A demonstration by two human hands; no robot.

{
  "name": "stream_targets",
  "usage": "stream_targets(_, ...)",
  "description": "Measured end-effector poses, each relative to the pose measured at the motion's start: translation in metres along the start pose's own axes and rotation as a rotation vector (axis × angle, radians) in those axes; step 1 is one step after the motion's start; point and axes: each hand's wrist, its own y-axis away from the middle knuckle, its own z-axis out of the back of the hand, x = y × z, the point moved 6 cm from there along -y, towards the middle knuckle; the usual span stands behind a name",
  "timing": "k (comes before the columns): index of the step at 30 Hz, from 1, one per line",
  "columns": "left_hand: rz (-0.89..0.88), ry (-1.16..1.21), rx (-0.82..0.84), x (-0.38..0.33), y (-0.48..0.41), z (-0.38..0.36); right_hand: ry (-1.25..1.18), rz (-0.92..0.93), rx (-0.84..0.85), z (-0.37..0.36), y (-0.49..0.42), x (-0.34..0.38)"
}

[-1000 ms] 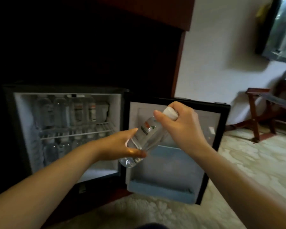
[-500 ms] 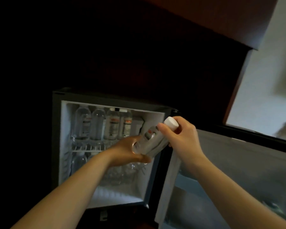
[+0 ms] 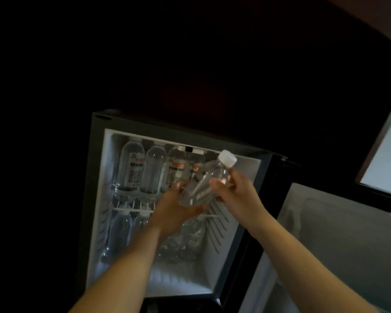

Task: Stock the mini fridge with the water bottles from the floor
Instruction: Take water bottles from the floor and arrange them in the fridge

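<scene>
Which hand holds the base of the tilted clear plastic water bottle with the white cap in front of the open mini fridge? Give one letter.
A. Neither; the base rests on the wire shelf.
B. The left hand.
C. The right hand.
B: the left hand cups the base of the clear plastic water bottle, while the right hand grips it nearer the white cap.

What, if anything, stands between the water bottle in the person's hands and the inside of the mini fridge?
Nothing visible does. The door is swung open, and the left hand and right hand hold the water bottle at the mini fridge opening. Standing bottles fill the upper shelf's left side; its right end looks free.
</scene>
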Motion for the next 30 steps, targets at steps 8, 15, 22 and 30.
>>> stream_targets(8, -0.068, -0.060, -0.279, 0.008, -0.008, -0.013, -0.108, -0.008, -0.268, 0.000, -0.002, -0.029)
stream_targets(15, 0.003, -0.039, -0.372, 0.028, -0.026, -0.036, 0.006, 0.029, -0.365, 0.012, -0.016, -0.032)
stream_targets(22, 0.061, -0.010, -0.269, 0.041, -0.030, -0.072, 0.014, -0.116, -0.440, 0.013, -0.041, -0.074)
stream_targets(30, 0.055, 0.049, -0.212, 0.050, -0.032, -0.092, 0.202, -0.210, -0.406, 0.017, -0.065, -0.091)
